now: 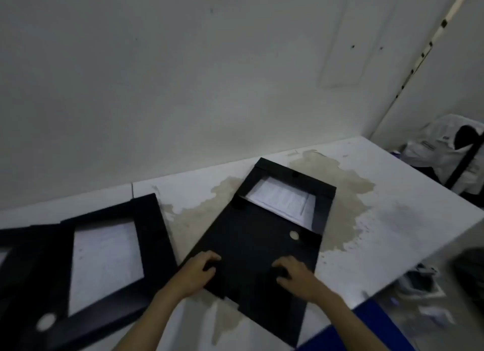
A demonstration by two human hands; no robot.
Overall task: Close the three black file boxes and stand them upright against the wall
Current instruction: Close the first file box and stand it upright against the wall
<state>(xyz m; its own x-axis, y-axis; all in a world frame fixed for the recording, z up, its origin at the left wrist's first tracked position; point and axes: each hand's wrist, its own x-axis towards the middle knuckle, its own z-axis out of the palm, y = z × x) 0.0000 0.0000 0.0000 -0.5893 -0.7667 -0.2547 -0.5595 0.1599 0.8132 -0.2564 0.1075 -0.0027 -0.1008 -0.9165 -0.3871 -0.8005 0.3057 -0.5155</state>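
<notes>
A black file box (262, 235) lies flat on the white table (392, 219), its lid partly over it, with white papers (282, 198) showing at the far end. My left hand (196, 274) grips the lid's left edge. My right hand (296, 274) presses on the lid near its right side. A second black file box (154, 235) lies open to the left, with white paper inside. Part of a third black box (15, 248) shows at the left edge. The wall (183, 88) rises behind the table.
The table top is stained brown around the middle box. Its right edge drops to a floor with clutter (419, 280). A white garment over a black frame (450, 151) stands at far right. A blue surface (366, 329) lies below the near edge.
</notes>
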